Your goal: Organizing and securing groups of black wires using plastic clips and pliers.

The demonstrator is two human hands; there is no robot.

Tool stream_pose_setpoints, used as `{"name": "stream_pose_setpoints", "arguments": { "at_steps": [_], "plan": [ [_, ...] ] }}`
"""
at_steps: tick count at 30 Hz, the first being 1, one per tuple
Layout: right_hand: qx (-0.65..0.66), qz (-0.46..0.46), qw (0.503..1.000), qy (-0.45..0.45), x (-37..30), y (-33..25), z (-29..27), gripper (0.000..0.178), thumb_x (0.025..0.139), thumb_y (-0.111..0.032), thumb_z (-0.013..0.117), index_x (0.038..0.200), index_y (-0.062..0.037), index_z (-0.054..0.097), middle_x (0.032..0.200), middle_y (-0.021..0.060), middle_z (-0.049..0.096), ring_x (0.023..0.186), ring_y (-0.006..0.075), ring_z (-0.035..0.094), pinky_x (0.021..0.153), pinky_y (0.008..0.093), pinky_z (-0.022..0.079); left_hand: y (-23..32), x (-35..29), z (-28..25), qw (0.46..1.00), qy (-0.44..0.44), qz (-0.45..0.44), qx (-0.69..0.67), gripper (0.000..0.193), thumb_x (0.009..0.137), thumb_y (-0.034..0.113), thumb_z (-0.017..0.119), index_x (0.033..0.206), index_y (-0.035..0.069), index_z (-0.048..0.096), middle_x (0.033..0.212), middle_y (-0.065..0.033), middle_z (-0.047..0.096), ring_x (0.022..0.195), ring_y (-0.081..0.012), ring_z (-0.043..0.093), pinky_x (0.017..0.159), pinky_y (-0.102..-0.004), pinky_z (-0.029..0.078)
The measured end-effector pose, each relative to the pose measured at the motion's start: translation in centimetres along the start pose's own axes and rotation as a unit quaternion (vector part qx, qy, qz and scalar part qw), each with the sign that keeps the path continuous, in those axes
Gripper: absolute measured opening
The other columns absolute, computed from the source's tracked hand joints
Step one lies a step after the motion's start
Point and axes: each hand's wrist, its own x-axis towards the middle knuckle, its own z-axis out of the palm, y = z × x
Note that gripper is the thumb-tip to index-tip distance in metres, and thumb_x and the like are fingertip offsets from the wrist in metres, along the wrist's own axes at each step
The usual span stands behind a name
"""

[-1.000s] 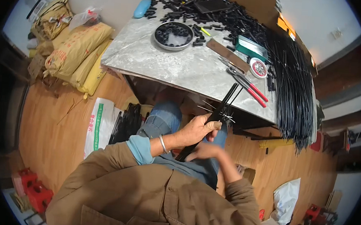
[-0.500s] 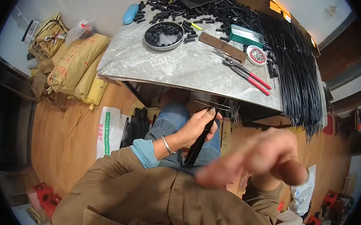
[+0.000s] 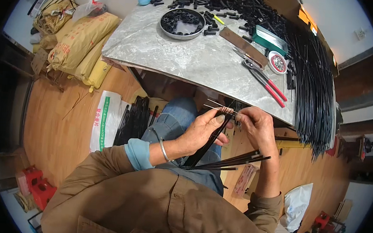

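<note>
Over my lap, my left hand is closed around a bundle of slim black rods, its thumb pressed near their upper end. Thin metal wires cross the top of the bundle and stick out to the left. My right hand pinches at the right end of these wires, its fingertips just beside the bundle. More black rods fan out to the right across my lap, below the right hand. My left palm hides part of the bundle.
The grey marble-look table holds a round tray of small black parts, red-handled cutters, a brown flat bar, a green box and a pile of black pieces. Long black rods overhang its right side. Yellow sacks stand left.
My right hand, blurred and low on the right before, has moved up and left to the wires by my left hand. Rods now show fanned out across my lap. The view has shifted.
</note>
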Motion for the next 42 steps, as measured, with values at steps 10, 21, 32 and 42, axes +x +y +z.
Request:
{"name": "stream_pose_setpoints", "arguments": {
  "at_steps": [10,21,32,42],
  "plan": [
    [-0.009,0.043,0.998,-0.038,0.5,0.5,-1.3,0.013,0.081,-0.011,0.065,0.086,0.0007,0.065,0.073,0.0120,0.059,0.066,0.0205,0.058,0.064,0.0310,0.045,0.4,0.1,-0.1,0.999,0.040,0.020,0.006,0.032,0.099,0.030,0.044,0.116,0.003,0.050,0.094,-0.0066,0.057,0.072,-0.0113,0.061,0.062,-0.0260,0.053],
    [0.277,0.017,0.905,-0.322,-1.5,8.1,5.4,0.029,0.081,-0.017,0.070,0.103,-0.0006,0.063,0.089,0.0003,0.063,0.077,0.0099,0.057,0.068,0.0251,0.048,0.5,0.8,-2.0,0.873,0.024,0.294,0.388,0.017,0.083,0.017,0.059,0.081,0.000,0.060,0.087,-0.0099,0.059,0.086,-0.0217,0.055,0.082,-0.0352,0.043],
    [0.651,0.173,0.731,-0.112,-1.8,-0.1,9.9,0.030,0.090,-0.014,0.058,0.113,0.0040,0.052,0.094,0.0171,0.064,0.084,0.0287,0.066,0.078,0.0398,0.056,10.5,4.5,-5.9,0.858,-0.205,-0.022,0.471,0.040,0.090,0.028,0.059,0.113,-0.005,0.059,0.090,-0.0078,0.066,0.078,-0.0150,0.062,0.072,-0.0288,0.049],
    [0.700,0.259,0.660,-0.085,-0.8,2.2,9.3,0.038,0.088,-0.011,0.058,0.116,0.0123,0.049,0.105,0.0269,0.060,0.094,0.0371,0.063,0.087,0.0458,0.051,22.6,32.6,-3.7,0.718,0.006,0.257,0.647,0.019,0.076,0.020,0.065,0.082,0.003,0.072,0.071,-0.0113,0.068,0.061,-0.0160,0.065,0.060,-0.0300,0.052]
  ]
}}
